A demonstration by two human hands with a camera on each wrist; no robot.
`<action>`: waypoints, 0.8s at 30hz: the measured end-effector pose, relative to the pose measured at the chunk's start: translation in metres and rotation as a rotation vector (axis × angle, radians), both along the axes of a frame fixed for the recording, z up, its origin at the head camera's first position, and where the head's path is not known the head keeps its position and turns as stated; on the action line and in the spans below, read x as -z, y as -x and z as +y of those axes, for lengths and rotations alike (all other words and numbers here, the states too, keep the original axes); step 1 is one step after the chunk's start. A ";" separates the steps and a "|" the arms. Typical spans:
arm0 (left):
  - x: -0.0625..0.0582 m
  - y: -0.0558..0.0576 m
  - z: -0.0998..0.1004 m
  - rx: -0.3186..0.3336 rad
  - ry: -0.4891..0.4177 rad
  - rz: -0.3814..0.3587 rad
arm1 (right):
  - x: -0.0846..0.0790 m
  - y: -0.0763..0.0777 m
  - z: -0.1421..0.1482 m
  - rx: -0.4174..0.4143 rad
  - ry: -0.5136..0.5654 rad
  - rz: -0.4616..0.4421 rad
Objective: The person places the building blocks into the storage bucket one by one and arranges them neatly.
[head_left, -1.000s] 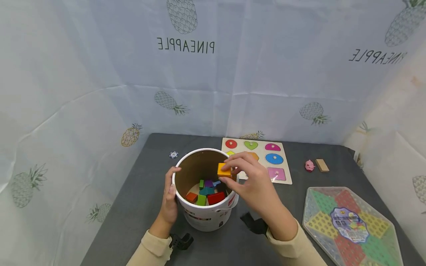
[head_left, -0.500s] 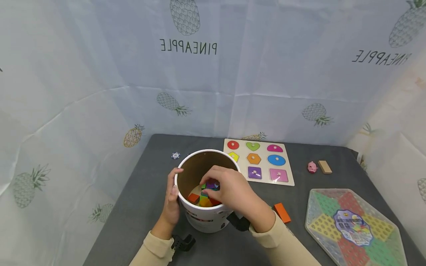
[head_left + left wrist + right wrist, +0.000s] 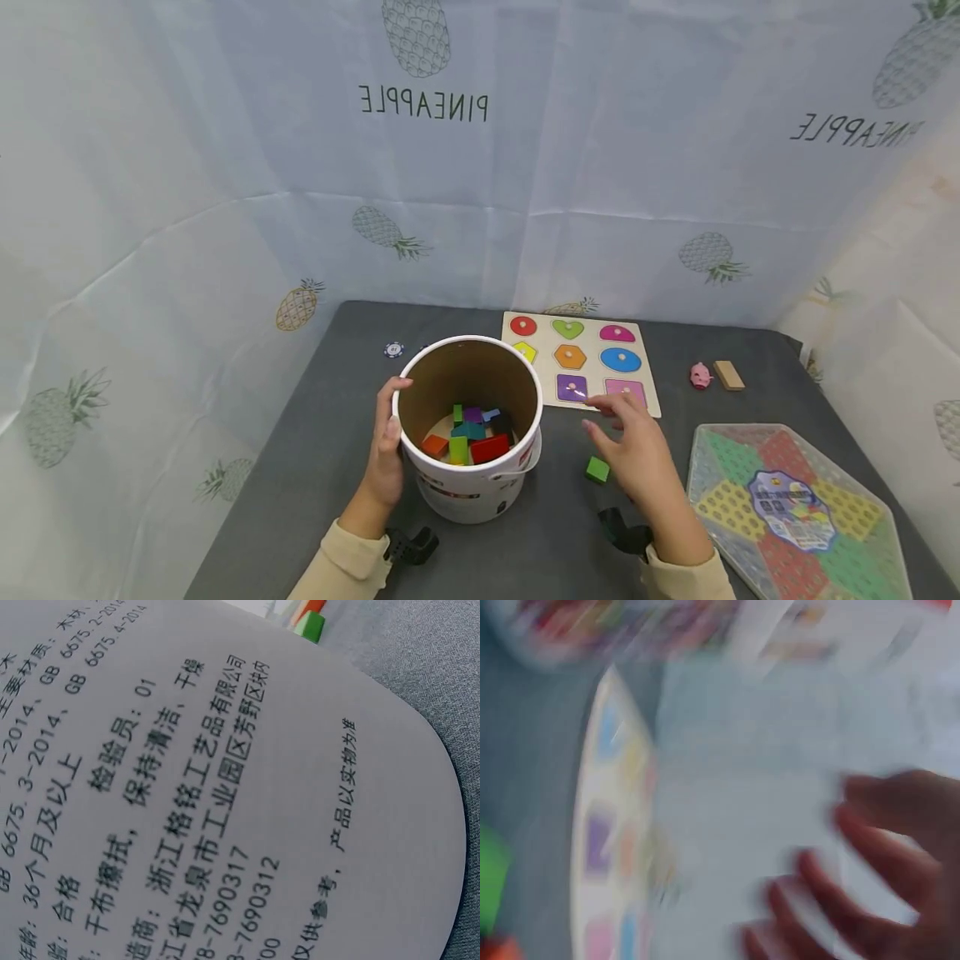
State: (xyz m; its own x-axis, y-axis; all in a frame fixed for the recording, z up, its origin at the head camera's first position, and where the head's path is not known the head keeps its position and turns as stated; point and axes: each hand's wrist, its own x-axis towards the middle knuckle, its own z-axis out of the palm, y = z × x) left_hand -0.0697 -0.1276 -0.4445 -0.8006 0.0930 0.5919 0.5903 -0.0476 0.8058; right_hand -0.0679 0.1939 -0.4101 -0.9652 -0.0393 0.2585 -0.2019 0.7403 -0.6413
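My left hand grips the left side of a white bucket, fingertips over its rim. Several coloured toy blocks lie inside, among them a red block, a teal block and an orange block. My right hand hovers right of the bucket, fingers loosely bent and apart, with nothing seen between them. Just left of it a green block lies on the table. The left wrist view shows this green block beside an orange block. The right wrist view is blurred.
A shape puzzle board lies behind the bucket. At the right are a hexagonal board-game box, a pink pig figure and a wooden block. A chip lies at the back left. Curtains surround the dark table.
My right hand lowered a yellow-orange block into the bucket, then came out to the right. The green block on the table now shows, while the orange one there is hidden. My left hand stays put.
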 end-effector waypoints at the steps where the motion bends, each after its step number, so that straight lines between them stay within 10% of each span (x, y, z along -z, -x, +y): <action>1: 0.000 0.000 0.000 0.001 -0.001 0.003 | 0.008 -0.001 0.007 0.018 -0.067 -0.071; 6: -0.001 0.000 0.000 0.000 0.002 -0.001 | 0.046 -0.007 0.029 0.017 -0.249 -0.267; 14: -0.001 0.000 0.000 -0.011 0.010 0.011 | 0.084 -0.004 0.023 0.015 -0.314 -0.224; 20: 0.000 0.000 0.000 -0.015 0.010 0.002 | 0.086 -0.002 0.009 0.020 -0.278 -0.208; 24: 0.000 0.000 -0.001 -0.017 0.002 0.002 | 0.055 -0.001 -0.003 0.029 -0.115 -0.091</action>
State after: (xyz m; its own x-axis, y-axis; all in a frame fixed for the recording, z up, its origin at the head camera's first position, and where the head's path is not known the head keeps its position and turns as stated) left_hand -0.0700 -0.1284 -0.4446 -0.8010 0.0809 0.5932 0.5924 -0.0360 0.8049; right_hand -0.0670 0.1906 -0.4648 -0.9856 -0.0351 0.1652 -0.1240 0.8144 -0.5669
